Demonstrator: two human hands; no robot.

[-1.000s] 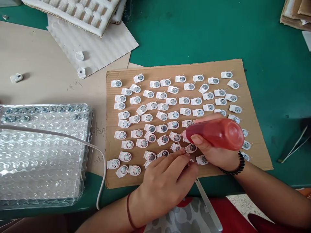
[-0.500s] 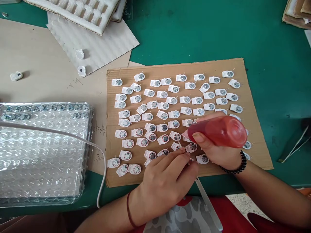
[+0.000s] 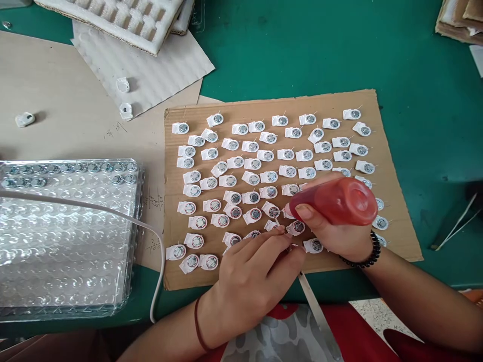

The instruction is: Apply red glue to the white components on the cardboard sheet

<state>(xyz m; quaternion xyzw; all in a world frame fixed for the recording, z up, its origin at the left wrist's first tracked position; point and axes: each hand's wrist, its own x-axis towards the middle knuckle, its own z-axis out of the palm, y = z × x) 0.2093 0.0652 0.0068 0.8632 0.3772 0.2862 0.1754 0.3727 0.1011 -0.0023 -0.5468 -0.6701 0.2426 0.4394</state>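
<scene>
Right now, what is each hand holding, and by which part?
The right hand grips the red bottle around its body. The left hand pinches a thin tool near its tip.

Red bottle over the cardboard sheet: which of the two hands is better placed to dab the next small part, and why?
Probably the right hand: it already grips the red bottle, nozzle down among the small parts. The left hand holds a thin stick.

Glossy red plastic bottle (image 3: 335,201), matt brown cardboard sheet (image 3: 392,201), seemingly metal-centred white parts (image 3: 234,162).
</scene>
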